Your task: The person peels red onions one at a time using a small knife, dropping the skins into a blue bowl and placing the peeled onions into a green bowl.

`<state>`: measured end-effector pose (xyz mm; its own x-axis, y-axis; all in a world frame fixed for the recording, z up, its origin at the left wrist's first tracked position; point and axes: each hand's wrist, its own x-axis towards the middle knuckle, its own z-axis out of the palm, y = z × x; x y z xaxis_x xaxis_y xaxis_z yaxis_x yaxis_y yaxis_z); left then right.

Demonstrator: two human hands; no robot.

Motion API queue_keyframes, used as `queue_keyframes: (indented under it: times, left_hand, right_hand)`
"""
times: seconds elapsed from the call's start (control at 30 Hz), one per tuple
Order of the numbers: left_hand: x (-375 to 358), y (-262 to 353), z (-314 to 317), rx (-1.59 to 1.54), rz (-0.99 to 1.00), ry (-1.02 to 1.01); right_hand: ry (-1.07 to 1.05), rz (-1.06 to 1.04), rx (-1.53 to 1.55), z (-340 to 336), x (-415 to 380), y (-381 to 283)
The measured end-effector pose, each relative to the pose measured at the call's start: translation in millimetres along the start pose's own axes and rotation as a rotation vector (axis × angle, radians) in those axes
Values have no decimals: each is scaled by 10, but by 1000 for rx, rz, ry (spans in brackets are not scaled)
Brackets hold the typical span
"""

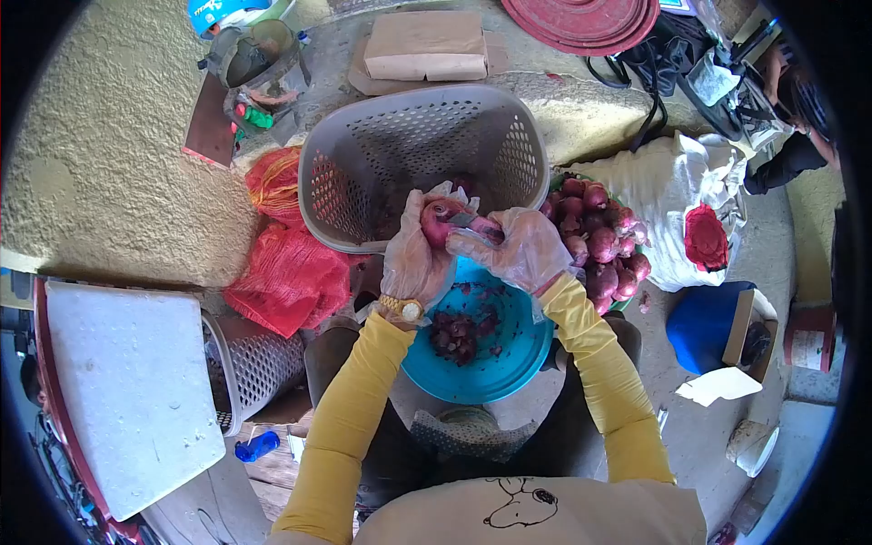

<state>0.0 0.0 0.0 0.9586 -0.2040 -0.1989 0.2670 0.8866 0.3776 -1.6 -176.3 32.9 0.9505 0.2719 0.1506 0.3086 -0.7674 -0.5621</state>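
My left hand [416, 250], in a clear plastic glove with a gold watch at the wrist, is wrapped round a red onion [438, 221]. Close against it, my right hand [522, 247], gloved too, grips a small knife [463, 221] whose blade touches the onion. Both hands are above the near rim of a grey perforated basket [422, 104]. Below them, between the knees, a blue basin [509, 363] holds dark red onion peelings [457, 336]. Whole red onions [601, 243] are heaped to the right of the basket.
Red mesh sacks [289, 277] lie left of the basket, near another perforated basket [259, 363] and a white board [136, 381]. To the right are a white sack [677, 204] and a blue container [704, 327]. Part of another person [799, 109] shows at the upper right.
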Motion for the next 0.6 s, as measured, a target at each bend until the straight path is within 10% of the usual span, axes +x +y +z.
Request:
queue_keyframes:
  times: [0.6]
  left_hand:
    - [-68, 28, 55, 18, -44, 35]
  right_hand:
    - [-68, -185, 142, 16, -53, 58]
